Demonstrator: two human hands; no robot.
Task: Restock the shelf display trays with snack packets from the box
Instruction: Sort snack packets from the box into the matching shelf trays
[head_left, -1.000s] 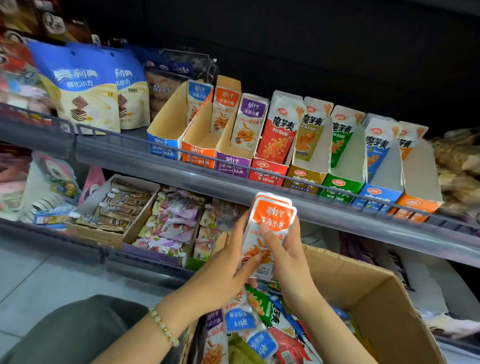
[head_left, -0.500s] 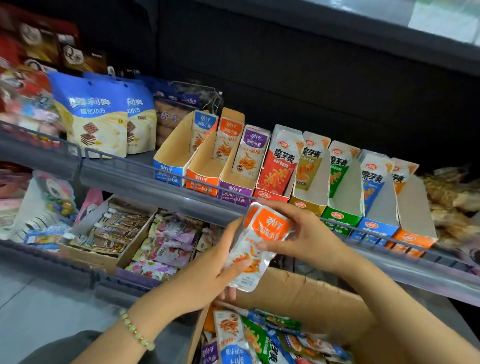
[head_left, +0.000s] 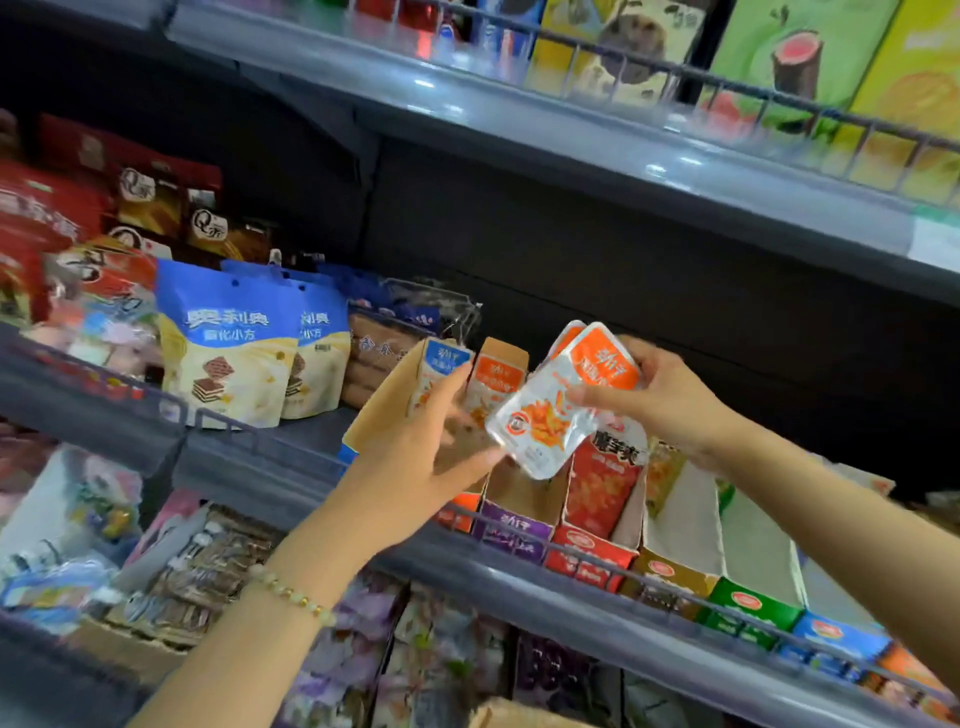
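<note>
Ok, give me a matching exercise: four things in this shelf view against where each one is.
Things:
1. orange packets
2. bead bracelet
3. purple tray
4. blue bags

Places:
A. on the left wrist
B. between the orange tray and the red tray
C. left of the trays, on the same shelf
D. gripped by the right hand

Pairs: 1-D, 2-A, 3-B, 4-C.

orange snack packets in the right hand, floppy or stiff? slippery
Probably floppy: the orange snack packets look like thin film pouches. Likely light, as the right hand holds them by the upper end. The glossy film may slip.
</note>
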